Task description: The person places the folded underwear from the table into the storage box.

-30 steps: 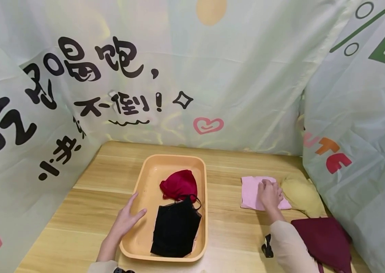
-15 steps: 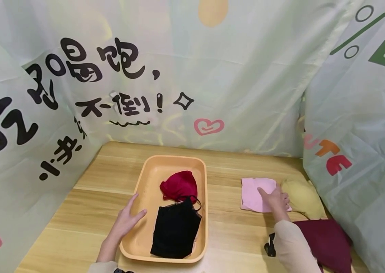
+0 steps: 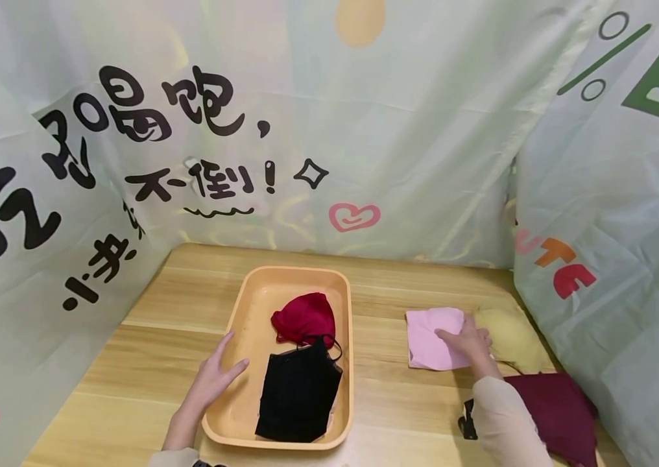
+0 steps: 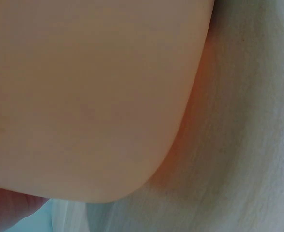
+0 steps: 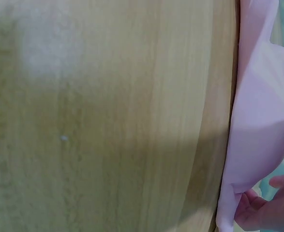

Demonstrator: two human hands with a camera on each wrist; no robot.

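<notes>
My left hand (image 3: 213, 383) rests against the left rim of an orange tray (image 3: 239, 311), its thumb and forefinger spread. In the left wrist view the tray's wall (image 4: 93, 96) fills most of the picture. A crumpled red bra (image 3: 306, 316) and a folded black strappy garment (image 3: 299, 392) lie inside the tray. Over on the right, my right hand (image 3: 469, 340) grips the right side of a folded pink garment (image 3: 427, 337), thumb on top. The right wrist view shows fingertips (image 5: 250, 205) at the edge of the pink fabric (image 5: 260, 116).
A yellow padded bra (image 3: 510, 334) lies just right of the pink garment. Nearer me is a maroon garment (image 3: 557, 412), partly behind the right sleeve (image 3: 507, 415). Printed curtains (image 3: 423, 130) enclose the wooden table (image 3: 379, 383) at the back and sides.
My right hand has shifted from the middle of the pink garment to its right side and taken hold. The pink garment has slid slightly toward me and left. The left hand stays still.
</notes>
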